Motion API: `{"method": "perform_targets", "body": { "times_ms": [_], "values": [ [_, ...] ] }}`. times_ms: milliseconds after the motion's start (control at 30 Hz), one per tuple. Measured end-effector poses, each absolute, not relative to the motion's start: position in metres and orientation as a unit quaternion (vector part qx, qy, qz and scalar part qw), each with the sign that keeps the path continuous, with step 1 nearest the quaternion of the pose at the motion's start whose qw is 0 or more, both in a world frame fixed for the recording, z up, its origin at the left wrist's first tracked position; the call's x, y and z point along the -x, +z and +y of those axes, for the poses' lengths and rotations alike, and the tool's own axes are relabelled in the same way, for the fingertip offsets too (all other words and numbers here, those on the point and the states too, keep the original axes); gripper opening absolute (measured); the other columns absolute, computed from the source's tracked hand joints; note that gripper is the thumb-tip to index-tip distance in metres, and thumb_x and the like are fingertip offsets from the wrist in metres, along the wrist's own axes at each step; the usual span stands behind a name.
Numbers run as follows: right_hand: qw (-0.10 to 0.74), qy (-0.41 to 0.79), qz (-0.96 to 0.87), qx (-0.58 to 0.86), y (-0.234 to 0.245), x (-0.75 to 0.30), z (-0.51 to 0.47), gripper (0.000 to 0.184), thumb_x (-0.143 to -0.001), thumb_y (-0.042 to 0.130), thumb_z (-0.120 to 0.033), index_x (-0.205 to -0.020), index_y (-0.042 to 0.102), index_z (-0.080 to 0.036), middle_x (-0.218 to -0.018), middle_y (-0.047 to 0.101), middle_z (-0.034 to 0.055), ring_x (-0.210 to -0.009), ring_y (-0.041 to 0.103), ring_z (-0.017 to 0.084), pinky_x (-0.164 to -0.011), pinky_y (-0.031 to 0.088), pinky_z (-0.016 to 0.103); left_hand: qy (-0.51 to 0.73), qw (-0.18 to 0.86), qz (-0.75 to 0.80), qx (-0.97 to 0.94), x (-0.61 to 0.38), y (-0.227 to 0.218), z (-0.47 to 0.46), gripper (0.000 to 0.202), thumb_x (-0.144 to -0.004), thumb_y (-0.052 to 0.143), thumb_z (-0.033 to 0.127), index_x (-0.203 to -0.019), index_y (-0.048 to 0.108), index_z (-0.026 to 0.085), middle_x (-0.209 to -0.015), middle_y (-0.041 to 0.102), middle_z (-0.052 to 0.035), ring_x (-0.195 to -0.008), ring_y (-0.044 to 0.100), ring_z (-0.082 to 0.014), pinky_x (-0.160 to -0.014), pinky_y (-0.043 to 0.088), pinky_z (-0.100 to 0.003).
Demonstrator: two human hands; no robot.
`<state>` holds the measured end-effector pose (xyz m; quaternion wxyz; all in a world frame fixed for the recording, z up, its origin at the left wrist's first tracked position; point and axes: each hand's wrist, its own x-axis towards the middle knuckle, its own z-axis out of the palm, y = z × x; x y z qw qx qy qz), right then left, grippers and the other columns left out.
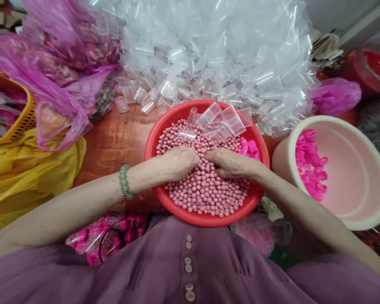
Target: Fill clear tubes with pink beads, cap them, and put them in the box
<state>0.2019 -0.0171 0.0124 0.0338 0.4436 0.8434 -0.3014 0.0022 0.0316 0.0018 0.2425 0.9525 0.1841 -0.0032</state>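
Observation:
A red basin [150, 154] in front of me is filled with round pink beads [205, 198]. My left hand [183, 162] is closed, its fingertips down among the beads near the middle. Facing it, my right hand [229, 164] has its fingers bent into the beads; what either hand holds, if anything, is hidden. On the beads behind the hands lie clear plastic boxes [232, 121], a small clear tube [192, 115] and another clear container [186, 134]. Bright pink plastic pieces [249, 148] sit at the basin's right side, just beyond my right wrist.
A large heap of clear plastic containers [209, 50] covers the back of the wooden table [104, 147]. To the right stands a pale bucket [351, 169] with pink pieces [308, 164]. Purple bags [63, 93], a yellow basket [22, 122] and a yellow bag [34, 173] are at left.

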Motion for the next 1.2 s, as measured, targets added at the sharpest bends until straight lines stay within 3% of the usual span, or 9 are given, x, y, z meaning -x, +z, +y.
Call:
{"method": "perform_targets", "body": {
  "times_ms": [167,267,367,667,867,1033,1200],
  "values": [
    [-0.097,-0.41,0.783,-0.457,0.008,-0.204,-0.028,0.023,-0.067,0.05,-0.005,-0.085,0.054,-0.019,-0.08,0.059,0.0004,-0.074,0.054,0.016,-0.069,0.046,0.029,-0.022,0.301,0.234,-0.924,0.004,0.005,0.039,0.019,-0.064,0.052,0.005,-0.076,0.064,0.014,-0.067,0.06,-0.0032,-0.064,0.054,-0.0173,-0.066,0.041,-0.03],
    [-0.166,-0.448,0.741,-0.472,0.008,-0.207,-0.035,0.028,-0.078,0.056,-0.016,-0.106,0.057,-0.018,-0.093,0.064,0.0016,-0.084,0.059,0.017,-0.077,0.049,0.03,0.022,0.419,0.244,-0.874,0.012,0.007,0.041,0.015,-0.07,0.059,0.013,-0.083,0.065,0.014,-0.067,0.061,0.0007,-0.062,0.052,-0.014,-0.062,0.038,-0.026],
    [-0.199,-0.441,0.728,-0.485,0.008,-0.21,-0.04,0.034,-0.084,0.063,-0.029,-0.116,0.057,-0.019,-0.106,0.066,0.0038,-0.094,0.062,0.019,-0.084,0.05,0.033,0.082,0.479,0.249,-0.838,0.016,0.007,0.04,0.016,-0.074,0.066,0.025,-0.086,0.066,0.014,-0.074,0.064,0.0008,-0.069,0.055,-0.0141,-0.067,0.041,-0.026],
    [-0.196,-0.232,0.782,-0.544,0.008,-0.206,-0.051,0.023,-0.088,0.064,-0.03,-0.104,0.057,-0.016,-0.085,0.065,0.0047,-0.073,0.059,0.018,-0.068,0.046,0.03,0.187,0.578,0.239,-0.758,0.021,0.014,0.025,0.024,-0.076,0.074,0.032,-0.088,0.064,0.014,-0.081,0.061,0.0002,-0.076,0.055,-0.0138,-0.074,0.046,-0.027],
    [-0.167,-0.206,0.794,-0.547,0.006,-0.191,-0.049,0.012,-0.09,0.058,-0.025,-0.1,0.057,-0.017,-0.089,0.067,0.0079,-0.08,0.061,0.021,-0.072,0.045,0.032,0.195,0.554,0.245,-0.771,0.023,0.009,0.022,0.029,-0.077,0.074,0.035,-0.094,0.067,0.013,-0.083,0.066,-0.0016,-0.08,0.059,-0.0159,-0.079,0.049,-0.029],
    [-0.165,-0.191,0.795,-0.552,0.002,-0.187,-0.047,0.006,-0.09,0.056,-0.021,-0.093,0.056,-0.016,-0.086,0.065,0.0078,-0.077,0.058,0.02,-0.072,0.045,0.032,0.233,0.577,0.25,-0.742,0.025,0.007,0.021,0.044,-0.074,0.078,0.034,-0.112,0.069,0.015,-0.103,0.072,-0.0065,-0.097,0.065,-0.021,-0.093,0.051,-0.035],
    [-0.144,-0.137,0.807,-0.556,0.004,-0.183,-0.048,0.009,-0.091,0.056,-0.024,-0.094,0.056,-0.015,-0.085,0.064,0.0085,-0.083,0.059,0.023,-0.077,0.047,0.036,0.236,0.649,0.256,-0.676,0.026,0.009,0.01,0.04,-0.08,0.072,0.033,-0.113,0.068,0.013,-0.099,0.071,-0.0068,-0.091,0.066,-0.0186,-0.088,0.054,-0.035]
  ]
}}
